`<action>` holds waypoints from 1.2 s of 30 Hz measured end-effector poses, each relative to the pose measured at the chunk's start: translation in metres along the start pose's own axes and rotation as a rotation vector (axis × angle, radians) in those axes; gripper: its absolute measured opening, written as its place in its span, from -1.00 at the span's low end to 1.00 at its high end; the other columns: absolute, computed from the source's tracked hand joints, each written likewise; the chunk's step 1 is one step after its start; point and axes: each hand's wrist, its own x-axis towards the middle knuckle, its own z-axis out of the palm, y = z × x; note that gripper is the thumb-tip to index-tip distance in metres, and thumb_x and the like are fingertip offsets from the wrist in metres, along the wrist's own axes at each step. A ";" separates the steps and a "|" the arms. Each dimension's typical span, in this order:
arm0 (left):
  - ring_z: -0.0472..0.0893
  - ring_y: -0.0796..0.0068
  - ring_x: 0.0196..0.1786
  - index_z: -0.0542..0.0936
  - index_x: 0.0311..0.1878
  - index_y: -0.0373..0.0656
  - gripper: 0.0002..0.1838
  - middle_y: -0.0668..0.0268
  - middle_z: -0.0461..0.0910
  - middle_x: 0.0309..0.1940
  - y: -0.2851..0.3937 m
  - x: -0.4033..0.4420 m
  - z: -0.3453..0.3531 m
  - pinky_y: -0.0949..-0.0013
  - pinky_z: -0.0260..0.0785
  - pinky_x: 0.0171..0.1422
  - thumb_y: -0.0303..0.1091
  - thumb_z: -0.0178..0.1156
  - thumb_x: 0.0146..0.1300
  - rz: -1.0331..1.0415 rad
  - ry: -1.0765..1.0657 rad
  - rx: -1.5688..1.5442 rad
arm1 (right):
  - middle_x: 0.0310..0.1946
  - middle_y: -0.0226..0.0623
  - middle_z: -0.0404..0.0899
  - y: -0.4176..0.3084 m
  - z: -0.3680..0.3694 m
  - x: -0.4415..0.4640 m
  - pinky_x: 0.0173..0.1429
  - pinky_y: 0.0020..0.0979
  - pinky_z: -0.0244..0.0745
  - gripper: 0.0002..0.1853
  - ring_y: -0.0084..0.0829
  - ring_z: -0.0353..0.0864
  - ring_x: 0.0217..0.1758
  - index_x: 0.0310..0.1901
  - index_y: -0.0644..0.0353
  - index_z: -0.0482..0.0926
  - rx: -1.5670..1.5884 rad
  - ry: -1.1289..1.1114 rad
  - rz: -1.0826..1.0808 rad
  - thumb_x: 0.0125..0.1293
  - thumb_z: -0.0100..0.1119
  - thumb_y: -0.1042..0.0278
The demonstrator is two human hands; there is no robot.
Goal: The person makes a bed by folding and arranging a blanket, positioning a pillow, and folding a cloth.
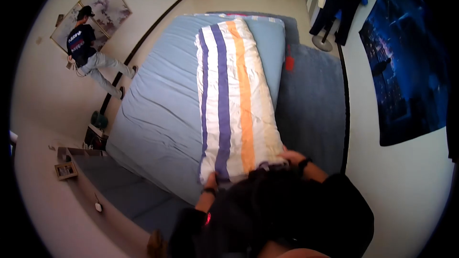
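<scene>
A striped quilt (234,100) in white, purple and orange lies folded into a long strip on the blue-grey bed sheet (158,110). At the quilt's near left corner is my left hand (211,181), its fingers wrapped on the edge. My right hand (290,155) is at the near right corner, closed on the fabric there. Dark bands show on both wrists. Part of the quilt's near edge is hidden by my dark clothing.
Another person (86,43) stands left of the bed by the wall. A grey rug (313,110) lies on the right. A clothes stand (322,43) is at the back right. The grey headboard (129,191) borders the near left.
</scene>
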 end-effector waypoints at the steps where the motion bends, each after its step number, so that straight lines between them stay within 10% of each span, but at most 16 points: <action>1: 0.44 0.14 -0.14 0.42 -0.17 -0.20 -0.78 0.09 0.46 -0.30 -0.007 0.026 -0.006 0.26 0.26 -0.03 -0.52 -0.11 0.09 0.061 0.111 0.001 | 0.07 -0.26 0.35 0.004 -0.026 0.030 0.14 -0.44 0.30 -0.31 -0.45 0.38 0.08 0.30 0.24 -0.03 -0.057 -0.014 -0.091 0.16 0.06 0.49; 3: 0.42 0.50 -0.25 0.48 -0.27 -0.14 -0.62 0.35 0.44 -0.32 0.030 0.080 -0.047 0.40 0.27 -0.14 -0.04 -0.20 0.27 -0.169 0.181 -0.743 | 0.06 -0.29 0.37 -0.030 -0.052 0.088 0.07 -0.50 0.34 -0.40 -0.52 0.41 0.03 0.23 0.30 0.13 -0.369 -0.049 -0.281 0.14 0.07 0.47; 6: 0.45 0.53 -0.33 0.49 -0.33 -0.16 -0.77 0.36 0.47 -0.41 0.091 0.121 -0.118 0.46 0.31 -0.19 -0.19 -0.01 0.16 -0.048 0.312 -1.239 | -0.29 -0.33 0.47 -0.152 0.078 0.029 -0.13 -0.51 0.46 -0.79 -0.51 0.52 -0.23 -0.13 0.21 0.39 -0.287 0.244 -0.333 0.19 -0.13 0.52; 8: 0.34 0.63 -0.52 0.48 -0.57 -0.07 -0.89 0.52 0.36 -0.63 0.137 0.122 -0.158 0.51 0.14 -0.41 -0.33 0.02 -0.01 -0.344 0.374 -1.207 | -0.22 -0.30 0.48 -0.181 0.103 0.001 -0.09 -0.51 0.46 -0.74 -0.52 0.52 -0.16 -0.07 0.20 0.37 -0.279 0.164 -0.453 0.19 -0.19 0.56; 13: 0.27 0.68 -0.53 0.46 -0.56 -0.05 -0.78 0.54 0.35 -0.63 0.090 0.059 -0.090 0.53 0.08 -0.43 -0.20 -0.02 0.13 -0.068 0.498 -1.119 | -0.17 -0.40 0.45 -0.107 0.037 -0.001 -0.14 -0.58 0.42 -0.70 -0.59 0.46 -0.20 -0.04 0.13 0.39 -0.682 0.035 -0.445 0.16 -0.03 0.53; 16: 0.35 0.63 -0.48 0.51 -0.45 -0.09 -0.80 0.38 0.41 -0.57 0.042 -0.019 -0.007 0.49 0.16 -0.46 -0.19 0.03 0.09 -0.605 0.182 -1.011 | -0.43 -0.32 0.51 0.044 -0.100 0.029 -0.22 -0.45 0.42 -0.70 -0.46 0.50 -0.26 -0.08 0.16 0.45 -1.230 -0.082 -0.085 0.19 -0.02 0.25; 17: 0.43 0.53 -0.40 0.51 -0.35 -0.15 -0.74 0.29 0.48 -0.43 0.012 -0.049 0.025 0.46 0.28 -0.39 -0.14 0.05 0.09 -0.215 0.094 -0.585 | -0.12 -0.35 0.38 0.029 -0.039 -0.019 0.01 -0.51 0.27 -0.67 -0.50 0.35 -0.09 -0.07 0.22 0.39 -1.130 0.119 0.335 0.23 -0.01 0.18; 20: 0.47 0.45 -0.34 0.50 -0.28 -0.10 -0.76 0.29 0.50 -0.34 0.003 -0.068 0.075 0.38 0.32 -0.29 -0.15 0.04 0.07 -0.074 0.043 -0.592 | -0.19 -0.37 0.35 0.018 -0.046 -0.036 -0.09 -0.52 0.29 -0.70 -0.52 0.34 -0.18 -0.14 0.17 0.38 -0.722 0.176 0.345 0.22 -0.03 0.14; 25: 0.37 0.50 -0.55 0.47 -0.47 0.06 -0.82 0.43 0.42 -0.56 0.070 -0.034 0.003 0.42 0.19 -0.50 -0.09 0.06 -0.06 -0.701 -0.051 -0.839 | -0.47 -0.46 0.35 -0.013 -0.007 -0.035 -0.58 -0.52 0.26 -0.86 -0.60 0.36 -0.53 -0.23 0.02 0.40 -0.491 0.323 0.382 0.22 -0.06 0.22; 30: 0.38 0.48 -0.54 0.47 -0.37 0.02 -0.86 0.38 0.44 -0.52 0.010 -0.009 0.024 0.40 0.25 -0.48 -0.20 0.05 0.01 -0.941 -0.192 -1.024 | -0.47 -0.40 0.46 -0.045 -0.001 -0.004 -0.62 -0.49 0.28 -0.77 -0.57 0.42 -0.56 -0.21 0.11 0.48 -0.367 0.301 0.394 0.22 -0.10 0.21; 33: 0.47 0.42 -0.48 0.40 -0.15 -0.08 -0.78 0.22 0.46 -0.38 -0.035 0.021 0.042 0.28 0.34 -0.43 -0.54 -0.10 0.13 0.245 0.078 0.104 | -0.51 -0.46 0.52 -0.044 -0.062 0.050 -0.48 -0.51 0.38 -0.74 -0.59 0.47 -0.55 -0.26 0.17 0.52 -0.424 0.093 0.334 0.22 -0.12 0.21; 36: 0.48 0.41 -0.60 0.44 -0.28 -0.12 -0.87 0.23 0.44 -0.63 0.012 0.143 -0.027 0.35 0.33 -0.54 -0.40 -0.10 0.18 -0.218 0.064 -0.357 | -0.60 -0.59 0.45 -0.154 -0.017 0.075 -0.61 -0.58 0.27 -0.77 -0.64 0.39 -0.63 -0.41 -0.04 0.50 -0.172 0.173 0.037 0.25 -0.09 0.08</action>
